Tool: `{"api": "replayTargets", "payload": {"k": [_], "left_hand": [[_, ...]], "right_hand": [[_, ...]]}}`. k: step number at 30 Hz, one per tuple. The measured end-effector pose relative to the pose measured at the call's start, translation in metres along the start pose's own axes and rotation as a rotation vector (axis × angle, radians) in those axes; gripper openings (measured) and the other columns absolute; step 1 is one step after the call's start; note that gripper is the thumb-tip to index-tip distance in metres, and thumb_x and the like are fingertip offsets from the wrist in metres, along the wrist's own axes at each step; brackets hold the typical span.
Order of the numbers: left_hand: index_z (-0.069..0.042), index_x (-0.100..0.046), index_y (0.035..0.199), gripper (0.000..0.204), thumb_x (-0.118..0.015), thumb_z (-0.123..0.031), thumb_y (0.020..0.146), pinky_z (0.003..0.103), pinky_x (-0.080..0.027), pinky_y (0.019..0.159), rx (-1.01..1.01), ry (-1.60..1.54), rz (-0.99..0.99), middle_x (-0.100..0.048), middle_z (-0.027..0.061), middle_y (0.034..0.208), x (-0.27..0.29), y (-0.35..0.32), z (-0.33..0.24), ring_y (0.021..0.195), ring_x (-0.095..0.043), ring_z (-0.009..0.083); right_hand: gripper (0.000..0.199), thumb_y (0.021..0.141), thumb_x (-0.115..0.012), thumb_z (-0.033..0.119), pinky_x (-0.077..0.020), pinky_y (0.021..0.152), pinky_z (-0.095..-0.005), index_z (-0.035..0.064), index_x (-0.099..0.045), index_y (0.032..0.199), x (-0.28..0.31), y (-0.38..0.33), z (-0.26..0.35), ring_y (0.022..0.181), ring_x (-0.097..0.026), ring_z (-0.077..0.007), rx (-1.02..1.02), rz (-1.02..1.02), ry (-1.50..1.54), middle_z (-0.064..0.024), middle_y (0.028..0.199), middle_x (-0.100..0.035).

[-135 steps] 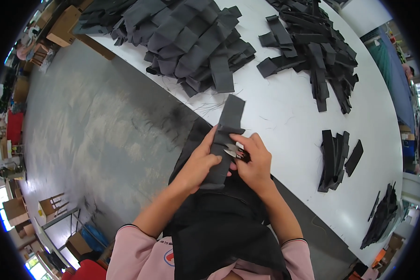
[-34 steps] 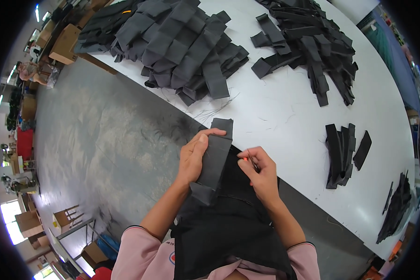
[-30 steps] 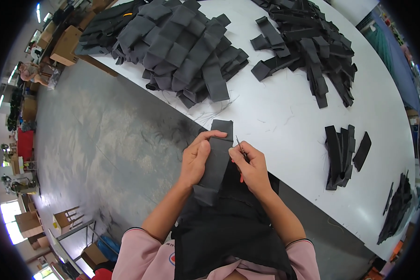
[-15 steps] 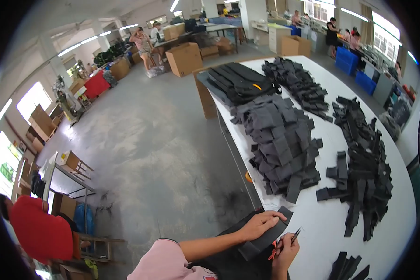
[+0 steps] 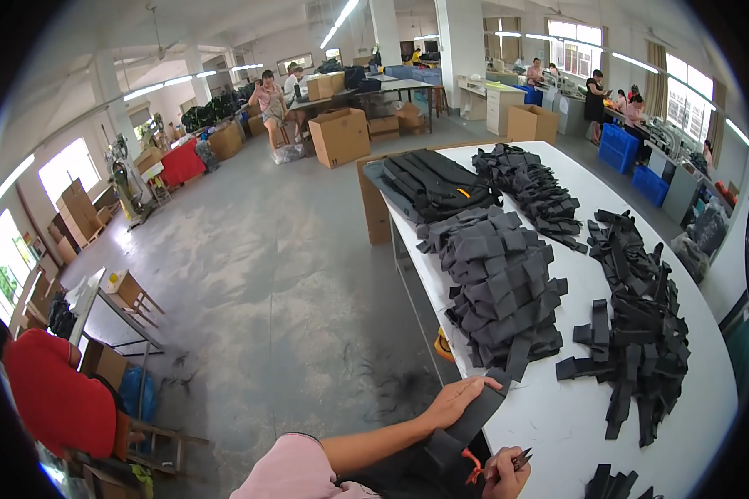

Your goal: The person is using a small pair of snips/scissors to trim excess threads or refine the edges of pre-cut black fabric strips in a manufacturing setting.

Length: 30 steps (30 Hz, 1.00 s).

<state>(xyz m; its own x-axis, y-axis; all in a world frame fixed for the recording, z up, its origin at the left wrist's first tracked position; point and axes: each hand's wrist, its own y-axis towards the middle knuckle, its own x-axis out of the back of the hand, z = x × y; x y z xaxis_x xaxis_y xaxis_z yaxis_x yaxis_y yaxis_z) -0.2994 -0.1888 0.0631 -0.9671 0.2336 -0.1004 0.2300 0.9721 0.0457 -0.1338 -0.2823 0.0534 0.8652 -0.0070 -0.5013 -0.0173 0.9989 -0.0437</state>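
Note:
My left hand [image 5: 453, 402] is closed over a dark grey fabric strip [image 5: 481, 412], its fingers along the strip's upper end beside the table edge. The strip's lower end hangs folded over my lap. My right hand [image 5: 503, 476] is wrapped round small thread snips [image 5: 522, 458], whose dark pointed tips stick out past the fingers. A red-orange cord or tie [image 5: 473, 466] shows beside that hand. Just beyond my left hand, a large heap of similar grey strips [image 5: 503, 274] lies on the white table [image 5: 541, 416].
Further strips lie in a long pile [image 5: 641, 333] at the right, a far pile [image 5: 533, 195] and a near bunch [image 5: 612, 482]. A black backpack [image 5: 437, 183] rests at the table's far end. A person in red [image 5: 58, 391] sits at left; cardboard boxes [image 5: 339, 137] stand beyond.
The view has tilted up, so the room and table sit lower in the picture. My right hand and the snips have shifted slightly down, away from the strip. My left hand keeps its hold.

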Motion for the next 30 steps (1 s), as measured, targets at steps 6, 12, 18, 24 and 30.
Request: {"api": "replayTargets", "payload": {"k": [6, 12, 18, 24, 30], "left_hand": [[-0.005, -0.059, 0.108, 0.038, -0.033, -0.032, 0.097, 0.020, -0.038, 0.082, -0.039, 0.012, 0.024, -0.058, 0.0018, 0.100, -0.009, -0.004, -0.004, 0.089, -0.050, 0.0075], [-0.005, -0.059, 0.109, 0.039, -0.033, -0.032, 0.097, 0.022, -0.040, 0.079, -0.080, 0.044, -0.008, -0.059, 0.0030, 0.100, -0.011, -0.006, 0.002, 0.087, -0.051, 0.0083], [-0.004, -0.058, 0.094, 0.031, -0.038, -0.027, 0.096, 0.025, -0.040, 0.086, 0.069, -0.315, 0.088, -0.055, 0.0072, 0.115, -0.004, -0.003, 0.009, 0.093, -0.054, 0.0153], [-0.009, -0.049, 0.090, 0.013, -0.051, -0.022, 0.091, 0.032, -0.029, 0.100, -0.054, -0.331, 0.215, -0.043, 0.0079, 0.130, -0.007, 0.002, 0.009, 0.119, -0.037, 0.0167], [-0.011, -0.037, 0.108, 0.031, -0.055, -0.006, 0.084, 0.035, -0.033, 0.098, -0.231, -0.397, 0.053, -0.018, 0.0118, 0.141, -0.006, 0.007, 0.013, 0.124, -0.035, 0.0267]], "right_hand": [[0.018, 0.093, -0.044, 0.010, -0.0367, 0.035, -0.0221, -0.0020, -0.056, 0.101, -0.024, 0.022, 0.002, 0.044, -0.044, -0.0065, 0.084, -0.163, -0.173, -0.0050, 0.067, -0.052], [0.008, 0.087, -0.051, 0.007, -0.0237, 0.037, -0.0157, 0.0029, -0.050, 0.094, -0.051, 0.030, -0.005, 0.043, -0.032, -0.0023, 0.181, -0.234, -0.214, 0.0001, 0.069, -0.046], [0.015, 0.082, -0.055, 0.002, -0.0278, 0.035, -0.0153, 0.0040, -0.048, 0.095, -0.037, 0.032, -0.010, 0.045, -0.036, -0.0031, 0.101, -0.246, -0.127, 0.0000, 0.071, -0.044], [0.013, 0.082, -0.055, 0.004, -0.0223, 0.033, -0.0165, 0.0075, -0.047, 0.092, -0.044, 0.037, 0.005, 0.042, -0.030, -0.0020, -0.052, -0.357, -0.116, 0.0008, 0.074, -0.046], [0.009, 0.090, -0.050, 0.009, -0.0279, 0.034, -0.0185, 0.0063, -0.048, 0.099, -0.042, 0.053, -0.004, 0.041, -0.035, -0.0038, 0.024, -0.230, -0.048, 0.0010, 0.076, -0.045]]}}
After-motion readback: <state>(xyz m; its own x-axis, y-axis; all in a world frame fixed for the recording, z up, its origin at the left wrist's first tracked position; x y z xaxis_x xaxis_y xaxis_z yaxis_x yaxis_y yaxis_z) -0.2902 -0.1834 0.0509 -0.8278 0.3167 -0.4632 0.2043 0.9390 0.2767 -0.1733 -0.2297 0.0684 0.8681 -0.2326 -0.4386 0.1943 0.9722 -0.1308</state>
